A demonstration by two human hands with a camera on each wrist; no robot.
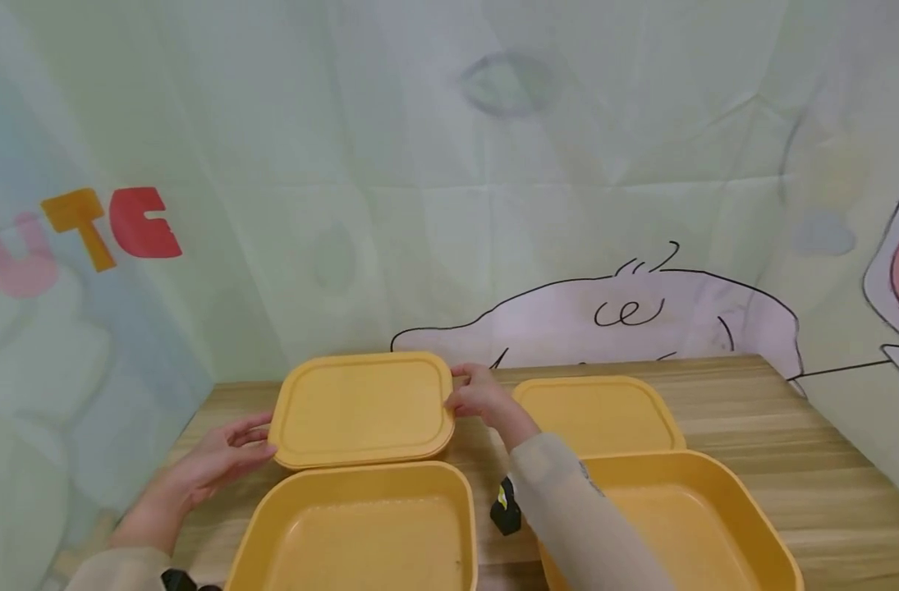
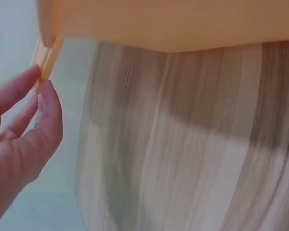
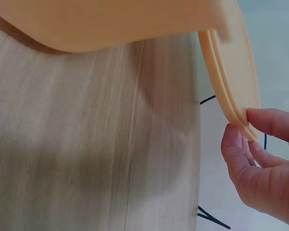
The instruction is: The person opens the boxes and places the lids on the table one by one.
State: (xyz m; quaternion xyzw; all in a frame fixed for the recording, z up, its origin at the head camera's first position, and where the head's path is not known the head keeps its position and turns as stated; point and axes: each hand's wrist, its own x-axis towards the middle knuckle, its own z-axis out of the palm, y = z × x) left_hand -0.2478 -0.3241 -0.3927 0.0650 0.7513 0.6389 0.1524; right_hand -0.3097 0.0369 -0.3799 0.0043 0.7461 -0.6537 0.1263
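A yellow rounded-rectangle lid (image 1: 364, 408) is held between both hands behind the left yellow open box (image 1: 368, 533). My left hand (image 1: 216, 460) pinches its left edge; in the left wrist view, thumb and fingers of the left hand (image 2: 24, 130) meet at the lid's corner (image 2: 50, 60). My right hand (image 1: 486, 398) grips the right edge. In the right wrist view the right hand (image 3: 265, 168) pinches the lid's stepped rim (image 3: 221, 86), clear of the tabletop. The lid's underside is mostly hidden.
Another yellow lid (image 1: 597, 414) lies on the wooden table (image 1: 774, 427), behind a second yellow open box (image 1: 678, 525) partly covered by my right sleeve (image 1: 567, 492). A printed cloth backdrop (image 1: 449, 205) hangs behind the table.
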